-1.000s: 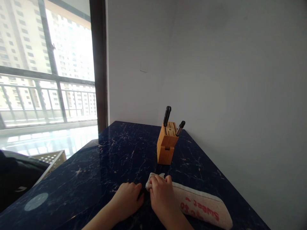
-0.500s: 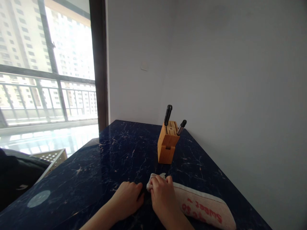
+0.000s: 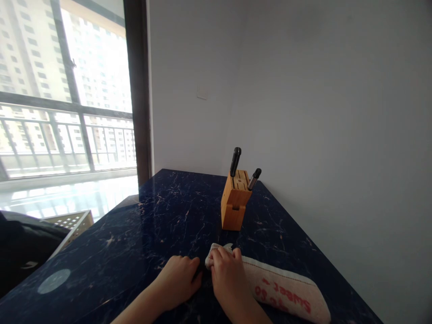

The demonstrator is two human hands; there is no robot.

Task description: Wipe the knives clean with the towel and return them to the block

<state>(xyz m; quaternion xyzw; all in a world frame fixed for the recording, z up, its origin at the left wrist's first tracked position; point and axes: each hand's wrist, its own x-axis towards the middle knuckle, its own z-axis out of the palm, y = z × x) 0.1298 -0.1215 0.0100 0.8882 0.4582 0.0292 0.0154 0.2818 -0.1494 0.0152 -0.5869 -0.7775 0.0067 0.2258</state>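
"What has moved since the earlier moment?"

"Very little. The head view has turned a small bit, so the wooden knife block (image 3: 234, 202) sits a little differently in the frame. The hands have stayed at almost the same place."

"Where are the hands, please?"

"Both are at the bottom middle of the frame, on the dark blue marble countertop (image 3: 111, 256). The right hand (image 3: 227, 279) is closed over the crumpled end of a white cloth (image 3: 283, 288) with red letters, so it grips this cloth. The rest of the cloth lies flat toward the lower right."

"And the left hand?"

"The left hand (image 3: 177, 281) is just beside the right one, with its fingers (image 3: 182, 263) curved downward. A small dark thing (image 3: 199, 272) is between the two hands, but I cannot tell what it is, or if the left hand grips it."

"What is further away?"

"The block stands upright ahead of the hands and holds two knife handles (image 3: 235, 162). At the upper left is a tall window (image 3: 97, 67) with a balcony railing (image 3: 67, 139). At the lower left are a perforated metal basket (image 3: 70, 225) and a dark bag (image 3: 23, 243)."
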